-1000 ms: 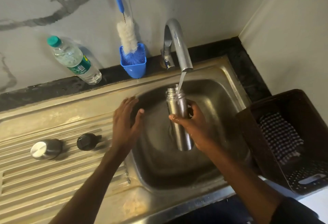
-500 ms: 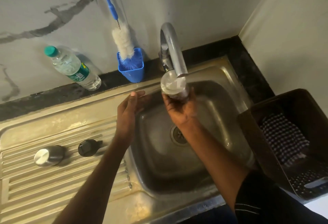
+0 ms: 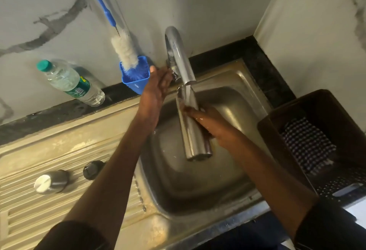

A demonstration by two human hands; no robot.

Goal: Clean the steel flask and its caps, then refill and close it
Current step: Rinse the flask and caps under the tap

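1. Two hands at work: right hand [image 3: 213, 127] wrapped round steel flask [image 3: 193, 129], mouth kept under tap [image 3: 179, 55] stream, seemingly for filling.
2. Left hand [image 3: 158, 85] reaching, fingers straight, touching tap handle, probably to shut off flow.
3. Both caps [image 3: 51, 183] parked left of left arm on drainboard [image 3: 49, 220], likely awaiting refitting.

Flask [image 3: 193, 129] over sink [image 3: 233, 83] under tap [image 3: 179, 55]; caps [image 3: 51, 182] on drainboard [image 3: 29, 216] left.

Home kitchen: steel sink [image 3: 227, 83], tap [image 3: 179, 55]
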